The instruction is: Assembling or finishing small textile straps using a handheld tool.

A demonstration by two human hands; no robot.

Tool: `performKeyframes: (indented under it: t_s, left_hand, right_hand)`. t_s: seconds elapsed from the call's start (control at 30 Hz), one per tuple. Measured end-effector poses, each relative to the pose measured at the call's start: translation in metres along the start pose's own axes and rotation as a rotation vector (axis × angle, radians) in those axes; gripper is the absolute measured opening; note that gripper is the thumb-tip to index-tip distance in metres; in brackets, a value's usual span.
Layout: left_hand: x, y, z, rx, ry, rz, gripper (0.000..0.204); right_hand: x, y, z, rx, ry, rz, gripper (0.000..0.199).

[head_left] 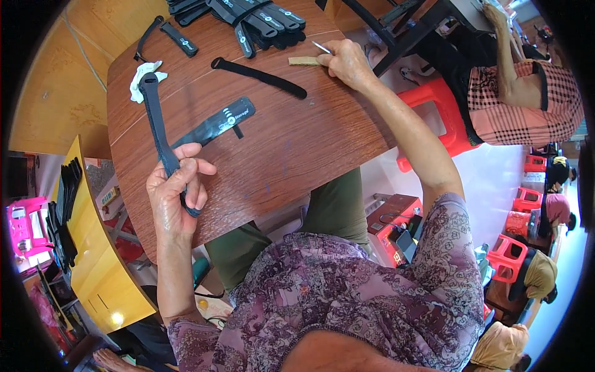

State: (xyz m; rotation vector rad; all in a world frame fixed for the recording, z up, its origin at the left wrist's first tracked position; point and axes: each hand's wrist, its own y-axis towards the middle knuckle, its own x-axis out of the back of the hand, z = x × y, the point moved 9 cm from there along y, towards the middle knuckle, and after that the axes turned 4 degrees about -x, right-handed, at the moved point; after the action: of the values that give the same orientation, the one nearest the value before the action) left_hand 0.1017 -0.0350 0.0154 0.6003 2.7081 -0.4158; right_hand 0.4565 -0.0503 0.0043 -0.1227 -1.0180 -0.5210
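Note:
My left hand [175, 186] is closed around a long black strap [158, 121] with a looped end, which stands up over the table's left side. At the far right edge of the table, my right hand [348, 64] pinches a thin white-tipped stick [320, 47]; its exact kind is hard to make out. A tan strip [302, 61] lies against those fingers. Beyond my left hand, a flat black printed piece [218, 120] with a small dark tab rests on the wood. Farther off lies another black strap [260, 78] with a slotted end.
A pile of black printed straps [263, 25] covers the far edge of the brown table [297, 142]. One printed strap [178, 38] and a crumpled white tissue [136, 93] lie far left. A red stool [434, 111] and a seated person [520, 102] are at right.

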Motion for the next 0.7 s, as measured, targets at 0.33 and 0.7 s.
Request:
performKeyframes:
  t_s: [0.33,0.7]
  left_hand:
    - [-0.018,-0.013,0.009,-0.017,-0.127,0.155,0.046]
    - [-0.028,-0.010,0.026,0.075,-0.363,0.168,0.040]
  right_hand:
    - [-0.011,-0.008,0.027,0.113,-0.110,-0.054,0.022]
    - [0.014,-0.056,0.086,0.056,0.445,0.165,0.030]
